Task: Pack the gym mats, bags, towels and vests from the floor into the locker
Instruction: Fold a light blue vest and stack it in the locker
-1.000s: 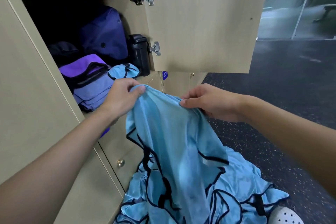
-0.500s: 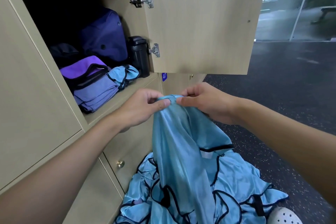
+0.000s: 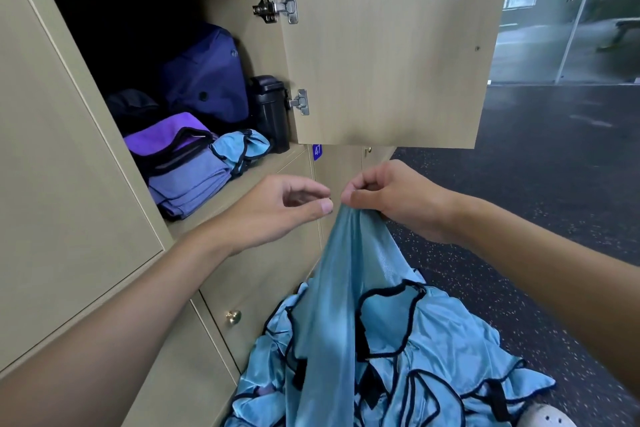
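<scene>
Seemingly limp and slippery, the black-trimmed blue vest (image 3: pixel 334 291) is hanging, top pinched by the right hand (image 3: pixel 391 199), left hand (image 3: pixel 285 210) hovering half-curled, empty.

Ahead-left of the left grip (image 3: pixel 277 208), the beige wooden locker shelf (image 3: pixel 221 204) is bare at its front; behind stand folded purple towels (image 3: pixel 187 180), a crumpled blue vest (image 3: pixel 242 149), a black plastic canister (image 3: pixel 272 111) and a navy fabric bag (image 3: pixel 207 80), with room above them. An open beige door (image 3: pixel 381 45) overhangs the right grip (image 3: pixel 391 198), which pinches a dangling shiny blue vest (image 3: pixel 346 288)
</scene>
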Demonstrator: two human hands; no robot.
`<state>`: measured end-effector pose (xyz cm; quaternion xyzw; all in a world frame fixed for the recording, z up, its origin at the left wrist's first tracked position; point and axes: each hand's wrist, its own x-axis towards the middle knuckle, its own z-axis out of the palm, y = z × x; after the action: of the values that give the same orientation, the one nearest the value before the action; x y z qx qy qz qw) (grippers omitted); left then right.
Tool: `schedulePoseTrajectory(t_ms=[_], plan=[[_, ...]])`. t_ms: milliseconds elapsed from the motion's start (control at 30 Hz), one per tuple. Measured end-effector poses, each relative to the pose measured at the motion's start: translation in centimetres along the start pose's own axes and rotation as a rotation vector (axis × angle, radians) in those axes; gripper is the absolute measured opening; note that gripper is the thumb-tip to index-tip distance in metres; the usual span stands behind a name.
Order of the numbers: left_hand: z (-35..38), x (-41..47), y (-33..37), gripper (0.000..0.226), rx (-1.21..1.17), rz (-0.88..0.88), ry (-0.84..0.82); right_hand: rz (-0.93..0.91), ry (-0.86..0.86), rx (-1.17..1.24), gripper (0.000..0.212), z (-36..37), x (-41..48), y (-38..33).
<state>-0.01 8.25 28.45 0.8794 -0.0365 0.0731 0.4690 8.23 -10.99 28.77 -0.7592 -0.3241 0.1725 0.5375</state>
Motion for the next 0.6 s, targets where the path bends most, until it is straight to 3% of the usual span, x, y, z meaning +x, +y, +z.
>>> schedulePoseTrajectory(t_ms=[200, 333, 500, 600], plan=[[1.1, 0.0, -0.1, 0.015, -0.004, 0.045, -0.027, -0.031, 0.006, 0.066, 0.008, 0.3, -0.1, -0.3], [1.6, 0.2, 0.0, 0.003, -0.003, 0.079, 0.081, -0.048, 0.006, 0.087, 0.005, 0.4, -0.3, -0.3], [0.9, 0.1, 0.0, 0.007, 0.07, 0.121, 0.145, -0.037, -0.017, 0.119, 0.009, 0.2, -0.5, -0.5], [-0.1, 0.3, -0.4, 0.016, 0.148, 0.142, 0.283, 0.012, -0.044, 0.138, 0.012, 0.0, -0.5, -0.3]])
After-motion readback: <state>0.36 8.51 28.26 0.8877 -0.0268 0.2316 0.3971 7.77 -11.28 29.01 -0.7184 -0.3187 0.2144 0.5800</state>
